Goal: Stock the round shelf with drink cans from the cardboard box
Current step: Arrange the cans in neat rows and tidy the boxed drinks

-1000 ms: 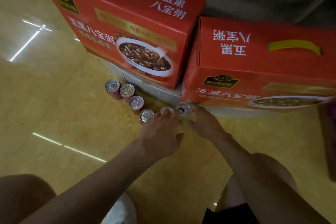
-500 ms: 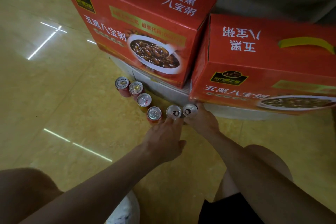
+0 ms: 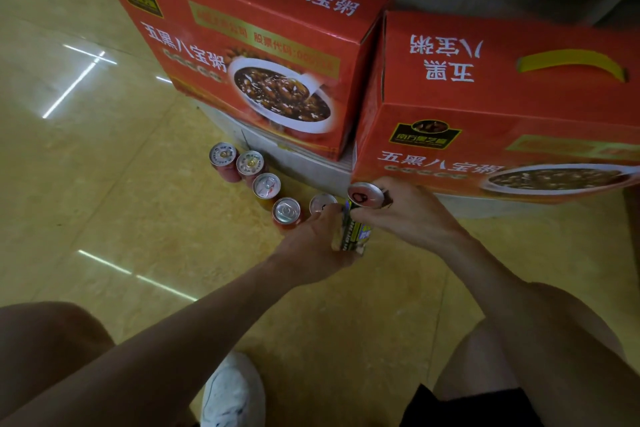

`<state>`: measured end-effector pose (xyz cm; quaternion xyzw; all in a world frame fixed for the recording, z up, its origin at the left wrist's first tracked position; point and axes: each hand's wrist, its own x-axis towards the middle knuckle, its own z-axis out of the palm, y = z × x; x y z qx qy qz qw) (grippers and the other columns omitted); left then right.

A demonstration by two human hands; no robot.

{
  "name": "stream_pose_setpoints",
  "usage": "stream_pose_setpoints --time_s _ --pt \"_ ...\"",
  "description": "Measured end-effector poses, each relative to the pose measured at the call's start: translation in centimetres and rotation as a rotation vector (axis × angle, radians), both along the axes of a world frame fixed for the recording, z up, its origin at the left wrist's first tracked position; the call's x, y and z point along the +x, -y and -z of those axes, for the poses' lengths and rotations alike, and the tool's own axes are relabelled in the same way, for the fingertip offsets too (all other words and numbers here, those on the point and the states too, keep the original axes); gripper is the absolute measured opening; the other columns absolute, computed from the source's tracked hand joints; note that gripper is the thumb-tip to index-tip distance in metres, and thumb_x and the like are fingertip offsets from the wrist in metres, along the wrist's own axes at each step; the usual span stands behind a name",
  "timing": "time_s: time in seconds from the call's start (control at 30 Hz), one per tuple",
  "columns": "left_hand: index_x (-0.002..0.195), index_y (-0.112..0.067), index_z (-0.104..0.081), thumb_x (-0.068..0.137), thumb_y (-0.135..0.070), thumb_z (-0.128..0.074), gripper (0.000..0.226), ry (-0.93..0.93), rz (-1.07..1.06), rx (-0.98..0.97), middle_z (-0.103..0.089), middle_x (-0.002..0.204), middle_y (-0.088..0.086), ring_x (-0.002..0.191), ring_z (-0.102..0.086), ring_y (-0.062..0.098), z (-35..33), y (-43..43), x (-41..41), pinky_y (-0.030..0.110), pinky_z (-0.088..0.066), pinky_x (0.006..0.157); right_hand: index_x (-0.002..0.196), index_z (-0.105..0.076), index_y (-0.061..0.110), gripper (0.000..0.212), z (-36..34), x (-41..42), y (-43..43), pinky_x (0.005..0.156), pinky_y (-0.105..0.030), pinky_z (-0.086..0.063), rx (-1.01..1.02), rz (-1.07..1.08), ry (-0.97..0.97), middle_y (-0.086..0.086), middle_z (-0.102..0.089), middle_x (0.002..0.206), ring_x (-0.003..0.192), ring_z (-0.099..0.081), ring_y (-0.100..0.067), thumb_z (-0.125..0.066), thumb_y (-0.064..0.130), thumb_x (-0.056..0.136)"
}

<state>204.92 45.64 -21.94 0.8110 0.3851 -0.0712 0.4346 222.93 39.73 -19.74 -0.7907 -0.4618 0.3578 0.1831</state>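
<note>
Several drink cans stand in a curved row on the floor against the white round shelf base [image 3: 304,166]. They run from a red can [image 3: 223,157] to a silver-topped can [image 3: 320,201]. My right hand [image 3: 410,217] grips a tall black-and-yellow can [image 3: 353,236] near its top, lifted and tilted toward me. My left hand [image 3: 311,243] curls its fingers over the near rim of the silver-topped can, its thumb side against the tilted can's lower body. No open cardboard box is in view.
Two red gift boxes [image 3: 263,28] [image 3: 502,94] with yellow handles sit on the round base, overhanging the cans. The glossy tan floor [image 3: 104,184] spreads to the left. My knees and a white shoe [image 3: 232,392] are at the bottom.
My right hand has taken the rightmost can off the floor and tipped it toward me. My left hand stays at the neighbouring can. The camera moved closer.
</note>
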Motion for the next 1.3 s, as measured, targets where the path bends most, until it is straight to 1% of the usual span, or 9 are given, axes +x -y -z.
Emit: stream_pose_setpoints --time_s 0.2,0.33,0.47,0.6,0.7,0.8,1.03,1.17,1.3 --pt "0.141 -0.015 -0.026 0.082 -0.023 -0.080 0.080 0.147 -0.119 -0.230 -0.062 0.118 0.006 0.105 -0.067 0.022 0.1 0.4 0.5 0.047 -0.055 0.092 0.075 -0.061 0.016 0.054 -2.6 -0.2 0.0 0.055 -0.037 -0.033 0.099 -0.014 -0.023 0.005 -0.051 0.060 0.054 -0.046 -0.012 -0.067 0.069 0.075" --pt "0.138 -0.024 -0.028 0.073 -0.038 -0.077 0.083 0.259 -0.214 -0.397 -0.061 0.125 0.007 0.118 -0.062 0.023 -0.5 0.8 0.4 0.053 -0.054 0.096 0.089 -0.065 0.026 0.050 -2.8 -0.4 -0.2 0.064 -0.040 -0.047 0.132 0.009 -0.037 0.004 -0.066 0.079 0.073 -0.063 -0.014 -0.064 0.074 0.074" --pt "0.137 -0.023 -0.031 0.074 -0.034 -0.081 0.081 0.360 -0.302 -0.531 -0.059 0.127 0.016 0.119 -0.062 0.029 -0.7 0.9 0.3 0.056 -0.058 0.089 0.105 -0.067 0.027 0.044 -2.9 0.1 -0.5 0.079 -0.035 -0.053 0.195 0.005 -0.330 0.012 -0.072 0.092 0.087 -0.067 -0.004 -0.069 0.063 0.080" --pt "0.123 -0.024 -0.046 0.076 -0.038 -0.083 0.061 0.376 -0.396 -0.433 -0.068 0.109 0.002 0.096 -0.068 0.011 -1.7 1.2 0.6 0.038 -0.060 0.078 0.123 -0.066 0.023 0.041 -3.4 0.1 -0.4 0.096 -0.039 -0.054 0.274 0.000 -0.519 0.008 -0.073 0.114 0.108 -0.068 -0.008 -0.065 0.045 0.089" --pt "0.118 -0.029 -0.049 0.078 -0.041 -0.084 0.054 0.345 -0.413 -0.280 -0.069 0.104 -0.012 0.089 -0.066 -0.005 -2.7 1.6 0.7 0.026 -0.055 0.077 0.121 -0.065 0.029 0.045 -3.6 -0.6 -0.4 0.085 -0.023 -0.052 0.283 -0.002 -0.464 0.017 -0.072 0.111 0.102 -0.068 0.001 -0.067 0.053 0.083" --pt "0.118 -0.029 -0.048 0.077 -0.038 -0.086 0.057 0.385 -0.432 -0.302 -0.069 0.103 -0.009 0.087 -0.068 -0.003 -3.1 1.9 0.9 0.021 -0.055 0.071 0.113 -0.067 0.029 0.039 -3.6 -1.2 -0.6 0.075 -0.015 -0.049 0.314 0.034 -0.486 0.014 -0.073 0.102 0.095 -0.068 0.000 -0.073 0.051 0.080" --pt "0.120 -0.013 -0.057 0.069 -0.039 -0.086 0.064 0.445 -0.421 -0.585 -0.064 0.113 0.016 0.104 -0.068 0.026 -3.6 1.5 0.7 0.050 -0.056 0.095 0.116 -0.069 0.018 0.033 -3.0 -1.3 -1.0 0.100 -0.043 -0.051 0.398 0.150 -0.784 -0.002 -0.074 0.114 0.111 -0.068 -0.019 -0.067 0.031 0.086" --pt "0.127 -0.004 -0.055 0.082 -0.016 -0.074 0.050 0.524 -0.369 -0.710 -0.070 0.108 0.016 0.103 -0.067 0.028 -4.7 1.9 0.2 0.044 -0.056 0.088 0.117 -0.069 0.013 0.034 -3.2 -1.1 -1.3 0.102 -0.047 -0.047 0.361 0.142 -0.928 -0.010 -0.073 0.117 0.113 -0.066 -0.027 -0.059 0.032 0.090" --pt "0.124 -0.010 -0.054 0.080 -0.018 -0.084 0.054 0.523 -0.485 -0.603 -0.071 0.113 0.015 0.103 -0.070 0.025 -4.8 2.2 -0.3 0.032 -0.059 0.082 0.118 -0.070 0.026 0.040 -3.4 -1.3 -1.5 0.107 -0.052 -0.045 0.335 0.038 -0.763 0.001 -0.073 0.119 0.117 -0.065 -0.020 -0.058 0.052 0.090"
